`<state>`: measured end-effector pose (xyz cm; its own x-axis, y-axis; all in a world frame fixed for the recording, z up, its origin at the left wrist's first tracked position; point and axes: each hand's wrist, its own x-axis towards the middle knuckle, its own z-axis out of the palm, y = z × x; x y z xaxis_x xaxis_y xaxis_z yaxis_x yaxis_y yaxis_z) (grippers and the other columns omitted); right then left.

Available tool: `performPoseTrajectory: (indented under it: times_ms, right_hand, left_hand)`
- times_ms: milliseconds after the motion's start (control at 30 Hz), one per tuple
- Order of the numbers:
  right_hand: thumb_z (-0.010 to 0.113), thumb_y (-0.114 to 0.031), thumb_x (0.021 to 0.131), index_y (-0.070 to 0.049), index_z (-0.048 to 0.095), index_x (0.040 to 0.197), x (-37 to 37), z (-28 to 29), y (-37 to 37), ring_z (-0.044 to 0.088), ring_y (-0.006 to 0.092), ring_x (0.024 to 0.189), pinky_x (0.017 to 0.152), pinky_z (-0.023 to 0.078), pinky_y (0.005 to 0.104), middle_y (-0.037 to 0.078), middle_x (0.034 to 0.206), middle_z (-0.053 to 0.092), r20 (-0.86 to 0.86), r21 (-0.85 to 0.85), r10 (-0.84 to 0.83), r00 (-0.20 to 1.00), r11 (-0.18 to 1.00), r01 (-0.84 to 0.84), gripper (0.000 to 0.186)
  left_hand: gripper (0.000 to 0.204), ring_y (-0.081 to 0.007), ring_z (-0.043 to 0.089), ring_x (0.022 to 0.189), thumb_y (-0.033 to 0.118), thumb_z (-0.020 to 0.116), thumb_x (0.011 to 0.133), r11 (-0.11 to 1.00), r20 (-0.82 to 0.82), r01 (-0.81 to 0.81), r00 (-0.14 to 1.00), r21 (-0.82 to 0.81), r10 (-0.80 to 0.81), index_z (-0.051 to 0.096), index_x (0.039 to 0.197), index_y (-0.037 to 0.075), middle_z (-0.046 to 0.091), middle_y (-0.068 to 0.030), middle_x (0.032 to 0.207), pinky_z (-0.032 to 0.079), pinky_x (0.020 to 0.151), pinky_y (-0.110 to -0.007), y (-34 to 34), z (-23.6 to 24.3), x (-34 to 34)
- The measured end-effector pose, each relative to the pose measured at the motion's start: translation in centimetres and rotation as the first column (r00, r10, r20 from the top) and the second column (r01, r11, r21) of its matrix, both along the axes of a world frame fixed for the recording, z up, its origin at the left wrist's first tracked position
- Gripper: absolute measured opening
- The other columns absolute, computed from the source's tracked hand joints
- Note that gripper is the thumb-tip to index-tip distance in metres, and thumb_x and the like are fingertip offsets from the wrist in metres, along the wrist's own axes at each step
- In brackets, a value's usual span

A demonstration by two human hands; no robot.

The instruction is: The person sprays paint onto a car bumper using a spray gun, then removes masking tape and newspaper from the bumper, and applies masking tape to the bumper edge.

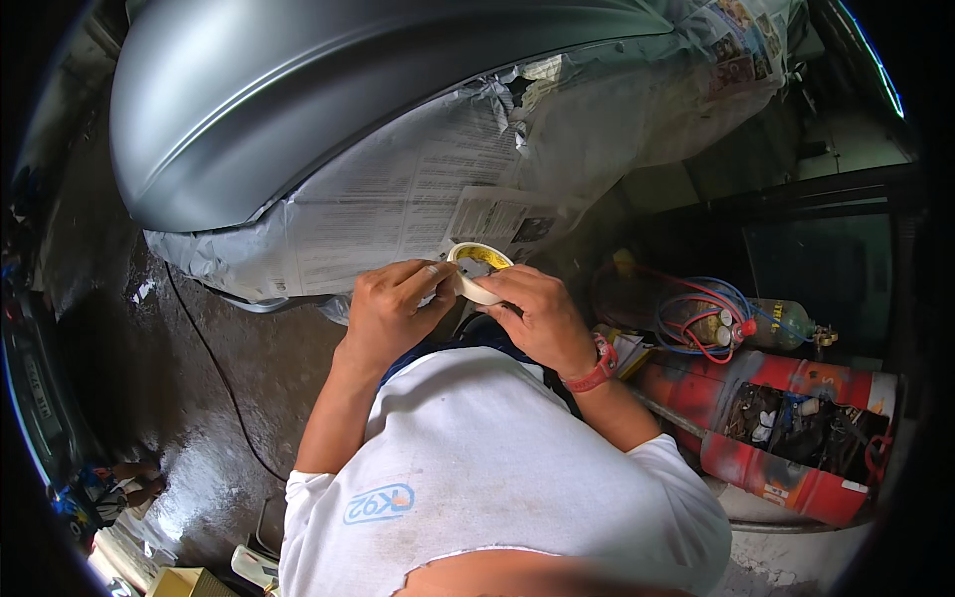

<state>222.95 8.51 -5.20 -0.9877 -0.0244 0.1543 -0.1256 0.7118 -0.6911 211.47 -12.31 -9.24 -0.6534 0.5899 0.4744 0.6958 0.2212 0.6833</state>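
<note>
white shirt [517,458] nearest; beyond, right hand [540,310] pinches the tape [471,288], left hand [393,301] at its left rim, whether pinching i can't tell.

Beyond the tape roll [476,290], newspaper sheeting [368,214] barred the way; well left, there was room to pass above the floor [279,358]; well right, a red drum [761,480] obstructed.

Two hands [393,298] [542,308], one tape roll [477,290]

Dim room — glare on the floor [207,486], sheen along the grey panel [298,95] — edges bent, corners black
</note>
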Motion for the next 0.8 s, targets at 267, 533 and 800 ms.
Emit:
performPoseTrajectory:
  times_ms: [267,533,800]
  right_hand:
    - [0.083,-0.014,0.106,-0.002,0.043,0.168,-4.6,3.6,9.1,0.071,0.0135,0.087,0.076,0.057,0.0271,0.007,0.104,0.077,-0.340,-0.604,-0.565,0.752,0.744,0.287,0.075]
    - [0.086,-0.013,0.094,-0.019,0.083,0.132,-16.7,3.0,17.7,0.069,0.0329,0.102,0.089,0.060,0.0470,0.014,0.121,0.061,-0.373,0.387,0.201,0.906,0.921,-0.045,0.038]
    - [0.088,-0.021,0.091,-0.016,0.085,0.124,-19.8,3.3,22.4,0.068,0.0288,0.097,0.085,0.061,0.0447,0.009,0.117,0.062,-0.309,0.483,0.417,0.855,0.843,-0.236,0.033]
  left_hand:
    - [0.053,-0.0288,0.076,0.116,0.008,0.089,0.089,0.978,-0.096,-0.210,0.974,-0.015,0.207,0.077,0.140,0.011,0.078,-0.0105,0.134,0.061,0.099,-0.042,7.3,1.6,-2.1]
    - [0.052,-0.0264,0.063,0.136,0.013,0.084,0.096,0.887,-0.342,-0.431,0.869,-0.168,0.357,0.077,0.147,0.019,0.069,0.0039,0.157,0.051,0.114,-0.045,17.3,1.4,-6.5]
    - [0.049,-0.0223,0.062,0.142,0.013,0.082,0.098,0.756,-0.314,-0.629,0.765,-0.182,0.562,0.079,0.145,0.023,0.070,0.0074,0.156,0.043,0.125,-0.042,19.2,-0.7,-5.1]
